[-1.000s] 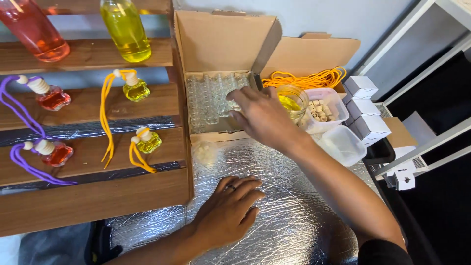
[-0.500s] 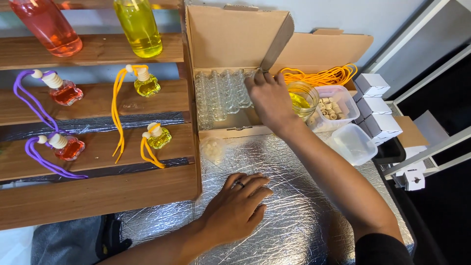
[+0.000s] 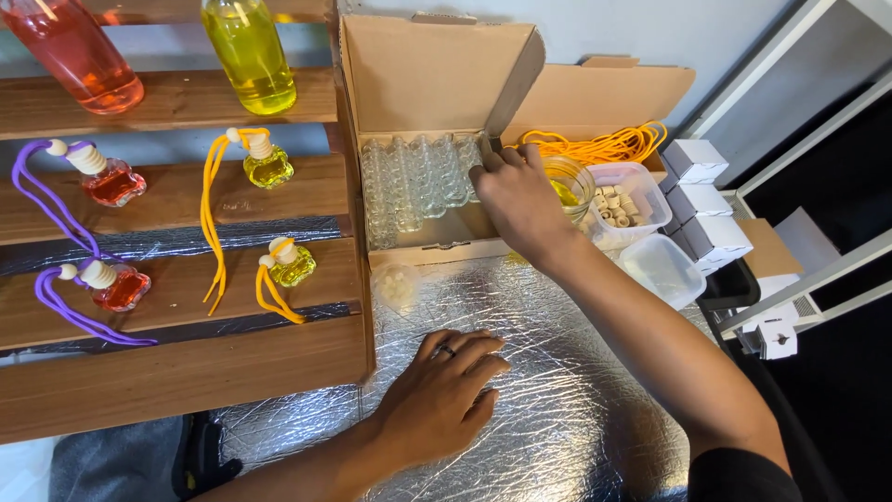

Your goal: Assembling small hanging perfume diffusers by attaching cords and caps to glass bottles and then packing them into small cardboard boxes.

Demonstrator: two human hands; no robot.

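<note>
- the right hand [image 3: 520,200] reaches to the upper middle of the frame, at the right edge of the open cardboard box [image 3: 437,84] that holds rows of small empty glass bottles [image 3: 418,181].
- its fingers [image 3: 497,160] are curled narrow over the last row by the box's side flap; whether they already pinch a bottle i cannot tell, as the back of the hand hides the tips.
- the left hand [image 3: 444,402] lies flat, fingers spread wide and holding nothing, on the silver foil sheet [image 3: 557,390] that covers the bench in the lower middle of the frame.
- just right of the reaching hand stand a glass jar of yellow liquid [image 3: 569,186] and a clear tub of small wooden caps [image 3: 621,200]; orange cords [image 3: 595,147] lie behind them in a second box.
- at the left, wooden shelves [image 3: 167,270] carry filled little bottles with purple and orange cords; two big bottles, red and yellow, stand at the top.
- to do this well, i judge: take one bottle by its neck, lift it straight up so the neighbours stay standing, and keep the wrist clear of the jar, which sits close enough to tip.
</note>
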